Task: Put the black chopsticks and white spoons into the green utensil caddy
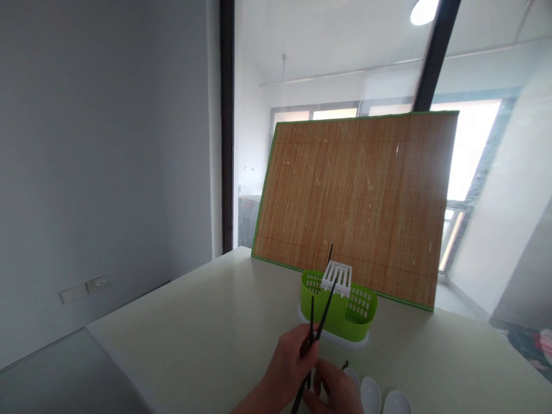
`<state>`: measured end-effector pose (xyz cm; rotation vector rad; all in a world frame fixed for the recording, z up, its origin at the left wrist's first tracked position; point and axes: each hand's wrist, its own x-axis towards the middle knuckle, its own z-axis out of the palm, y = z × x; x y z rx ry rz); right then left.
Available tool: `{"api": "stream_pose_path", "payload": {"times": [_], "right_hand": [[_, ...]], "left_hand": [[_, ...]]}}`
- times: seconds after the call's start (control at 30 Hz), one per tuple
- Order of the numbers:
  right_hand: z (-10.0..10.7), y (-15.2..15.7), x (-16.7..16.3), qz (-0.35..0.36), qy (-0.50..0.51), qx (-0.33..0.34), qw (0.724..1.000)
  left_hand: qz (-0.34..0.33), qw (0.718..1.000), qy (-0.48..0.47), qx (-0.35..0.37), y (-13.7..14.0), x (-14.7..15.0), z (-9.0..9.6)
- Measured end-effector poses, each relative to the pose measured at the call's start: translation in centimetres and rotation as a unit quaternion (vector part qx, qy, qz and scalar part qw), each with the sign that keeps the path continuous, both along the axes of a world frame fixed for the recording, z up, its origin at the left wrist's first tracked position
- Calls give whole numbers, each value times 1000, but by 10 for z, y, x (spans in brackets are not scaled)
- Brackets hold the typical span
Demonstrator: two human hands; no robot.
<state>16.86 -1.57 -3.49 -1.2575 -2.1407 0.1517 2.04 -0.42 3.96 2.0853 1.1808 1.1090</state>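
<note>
Two dark chopsticks (326, 310) point up and away from me, crossing lower down, with my left hand (291, 357) closed around them. My right hand (335, 391) is curled just below it, its fingertips at the chopsticks' lower part; its grip is partly hidden. A small dark tip (345, 364) shows above the right hand, and I cannot tell what it belongs to. Beyond the hands stands a green utensil holder (334, 318) with perforated sides, on a white base. A white slotted rack (337, 276) sits across its top. Another thin dark stick (330, 252) rises behind the rack.
White spoons (397, 402) lie at the near edge, right of my right hand. A bamboo mat (357, 201) with green edging stands upright behind the holder, in front of glass panes. The white table (207, 328) has its left edge near a grey wall.
</note>
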Motion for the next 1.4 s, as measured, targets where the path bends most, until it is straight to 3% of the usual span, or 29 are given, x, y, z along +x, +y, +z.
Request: {"api": "stream_pose_path", "payload": {"times": [0.13, 0.3, 0.63, 0.93, 1.03, 1.13, 1.3, 1.4], "right_hand": [[-4, 1, -1, 4, 44, -71, 996], [-1, 0, -3, 37, 74, -100, 992], [-20, 7, 1, 13, -70, -16, 997], [-18, 7, 0, 1, -105, -39, 994], [-16, 6, 0, -8, -108, -40, 993], [-14, 6, 3, -13, -98, -36, 994], [-12, 7, 6, -20, -82, -21, 996], [-13, 8, 7, -19, -99, -14, 995]], "left_hand": [[-19, 998, -53, 7, -5, 6, -4], [-4, 997, -77, -11, -4, 4, -15], [-26, 990, -135, -31, -4, -2, -21], [-118, 966, -198, -115, 3, -9, -16], [-128, 976, -155, -82, 6, -16, 0], [-118, 985, -126, -28, 12, -26, 33], [-13, 978, -159, 138, 41, -35, 104], [23, 963, -166, 213, 75, -26, 128]]}}
